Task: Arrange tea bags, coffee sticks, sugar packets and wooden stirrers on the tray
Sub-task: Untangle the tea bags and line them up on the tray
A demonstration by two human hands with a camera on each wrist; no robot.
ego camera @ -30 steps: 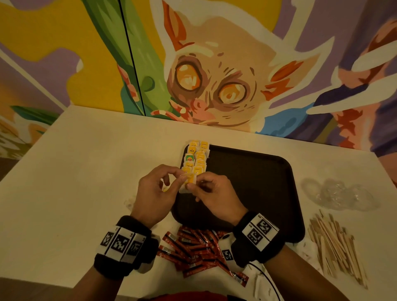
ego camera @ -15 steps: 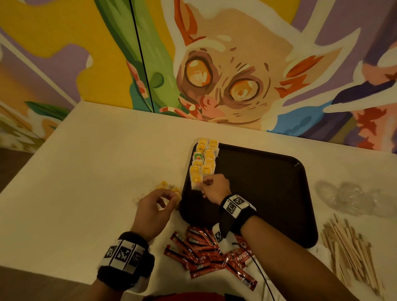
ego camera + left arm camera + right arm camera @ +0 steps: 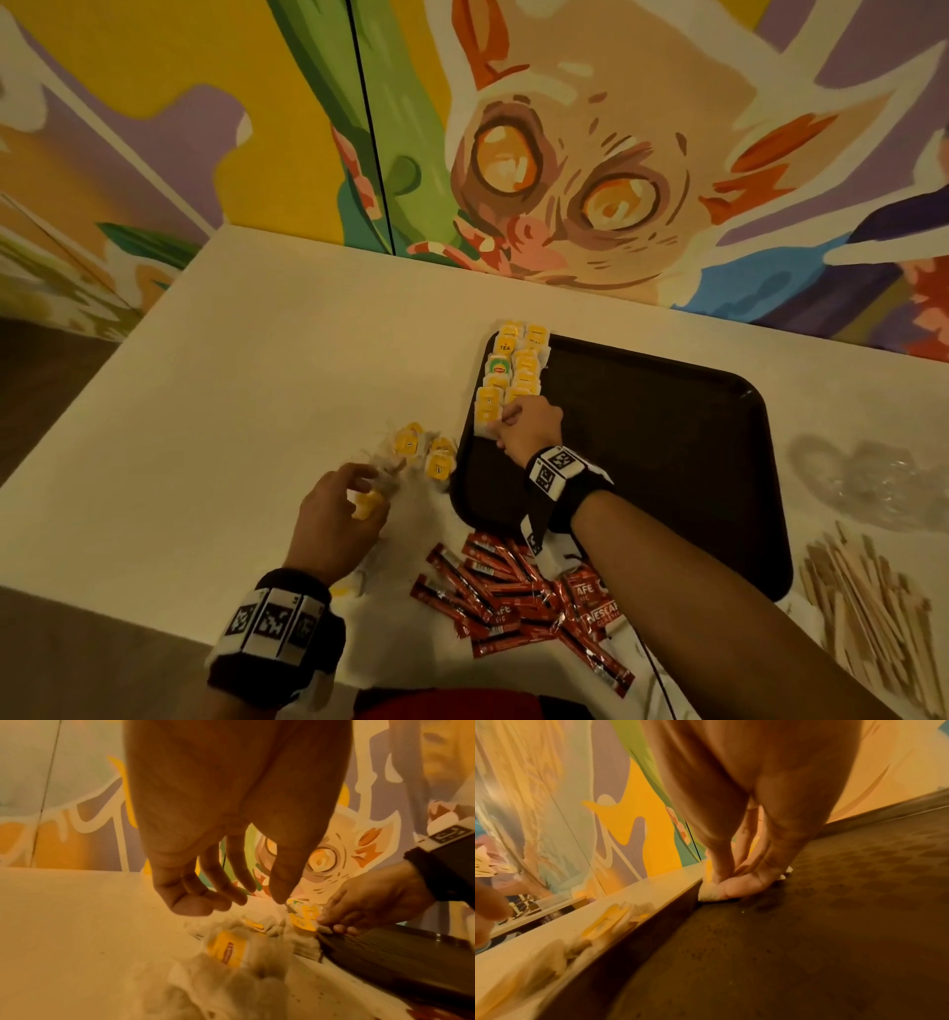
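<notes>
A black tray (image 3: 667, 462) lies on the white table, with two rows of yellow-tagged tea bags (image 3: 516, 367) along its left edge. My right hand (image 3: 506, 419) pinches the nearest tea bag (image 3: 487, 411) at the front end of the rows and presses it onto the tray floor (image 3: 808, 923); the bag (image 3: 709, 895) shows white under my right hand (image 3: 727, 888). My left hand (image 3: 367, 483) hovers with loosely curled fingers over the loose tea bags (image 3: 426, 452) left of the tray. In the left wrist view this hand (image 3: 246, 898) holds nothing above the tea bags (image 3: 227, 949).
Red coffee sticks (image 3: 513, 596) lie scattered at the table's front edge, partly under my right forearm. A pile of wooden stirrers (image 3: 862, 606) sits at the front right, with crumpled clear plastic (image 3: 873, 478) behind it. A painted wall borders the table's far side.
Both hands held one tea bag together by the tray's edge. The right hand carried it onto the tray's row, and the left hand drew back left over the loose tea bags.
</notes>
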